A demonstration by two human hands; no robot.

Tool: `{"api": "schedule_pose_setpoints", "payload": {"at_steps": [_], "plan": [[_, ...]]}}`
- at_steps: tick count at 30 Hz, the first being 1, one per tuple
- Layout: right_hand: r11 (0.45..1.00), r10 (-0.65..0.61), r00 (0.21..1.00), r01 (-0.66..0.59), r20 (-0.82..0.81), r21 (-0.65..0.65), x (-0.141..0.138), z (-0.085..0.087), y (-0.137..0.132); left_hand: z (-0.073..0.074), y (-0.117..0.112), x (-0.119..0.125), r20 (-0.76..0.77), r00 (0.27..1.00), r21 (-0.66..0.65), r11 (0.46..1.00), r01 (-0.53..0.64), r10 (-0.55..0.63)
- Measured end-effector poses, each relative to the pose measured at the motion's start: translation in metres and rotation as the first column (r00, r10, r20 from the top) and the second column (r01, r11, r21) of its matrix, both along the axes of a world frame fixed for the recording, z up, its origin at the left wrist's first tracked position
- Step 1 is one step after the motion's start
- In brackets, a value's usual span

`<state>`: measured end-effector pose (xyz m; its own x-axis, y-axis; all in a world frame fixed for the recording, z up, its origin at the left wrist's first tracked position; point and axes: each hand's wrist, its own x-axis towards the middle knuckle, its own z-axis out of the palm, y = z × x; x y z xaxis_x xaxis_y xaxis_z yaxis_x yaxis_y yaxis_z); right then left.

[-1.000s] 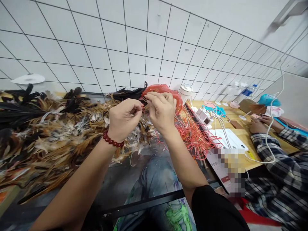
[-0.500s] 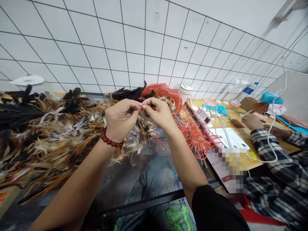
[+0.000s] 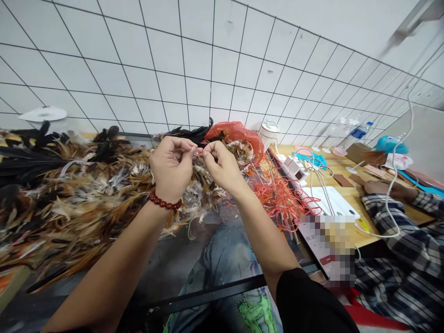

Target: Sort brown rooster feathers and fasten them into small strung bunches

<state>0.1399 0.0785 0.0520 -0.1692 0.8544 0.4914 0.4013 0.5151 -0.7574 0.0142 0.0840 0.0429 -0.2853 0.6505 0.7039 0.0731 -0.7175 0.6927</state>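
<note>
My left hand [image 3: 172,163], with a dark red bead bracelet [image 3: 164,201] at the wrist, pinches a thin red cord [image 3: 199,151]. Just beside it, my right hand [image 3: 222,165] pinches the same cord, so a short piece spans the small gap between my fingertips. Both hands are raised over a wide heap of brown, white and black feathers [image 3: 104,199]. Whatever hangs from the cord is too small to make out. To the right of my right wrist lies a tangled pile of red cords [image 3: 277,196].
Behind the feathers sits a red plastic bag [image 3: 239,134], near a white lidded cup [image 3: 268,133]. A power strip with a white plug [image 3: 294,167], cables and a phone [image 3: 317,249] lie to the right. Beyond, a co-worker's plaid sleeve [image 3: 391,212] rests at a wooden table [image 3: 350,196].
My fingertips have moved slightly apart, showing more red cord between them. My left hand has turned a little. The co-worker's hand has drawn back toward the right.
</note>
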Motion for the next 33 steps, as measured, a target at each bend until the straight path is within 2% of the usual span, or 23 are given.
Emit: {"api": "schedule_pose_setpoints", "payload": {"at_steps": [3,7,14,20,22,25,26,30,33], "plan": [[1.0,-0.01,1.0,0.009,0.013,0.02,-0.001,0.0,0.0,0.001,0.001,0.001,0.102,0.988,-0.035,0.992,0.117,-0.113],[1.0,0.003,1.0,-0.004,0.015,0.022,0.001,0.001,0.001,0.003,0.002,0.0,0.223,0.96,-0.046,0.982,0.184,-0.169],[0.995,-0.031,0.998,0.036,-0.046,0.092,0.005,0.001,0.002,0.008,0.0,-0.005,0.351,0.914,-0.285,0.906,0.312,-0.204],[0.991,-0.061,0.997,0.066,-0.05,0.118,0.005,0.0,0.004,0.012,-0.003,-0.005,0.46,0.857,-0.251,0.893,0.375,-0.231],[0.989,-0.062,0.996,0.069,-0.058,0.13,0.005,0.0,0.004,0.014,-0.005,-0.005,0.485,0.83,-0.284,0.848,0.447,-0.275],[0.989,-0.048,0.997,0.056,-0.062,0.138,0.004,0.0,0.003,0.014,-0.007,-0.002,0.473,0.798,-0.389,0.723,0.571,-0.375],[0.99,-0.038,0.998,0.045,-0.055,0.131,0.003,0.001,0.002,0.013,-0.007,-0.001,0.462,0.797,-0.414,0.7,0.582,-0.39],[0.997,-0.004,0.998,0.009,-0.059,0.081,0.005,0.002,0.0,0.009,-0.005,-0.002,0.441,0.825,-0.435,0.721,0.54,-0.353],[0.996,-0.051,0.988,0.061,-0.145,0.062,0.015,0.004,0.006,0.01,-0.003,-0.004,0.448,0.834,-0.436,0.735,0.519,-0.323]]}}
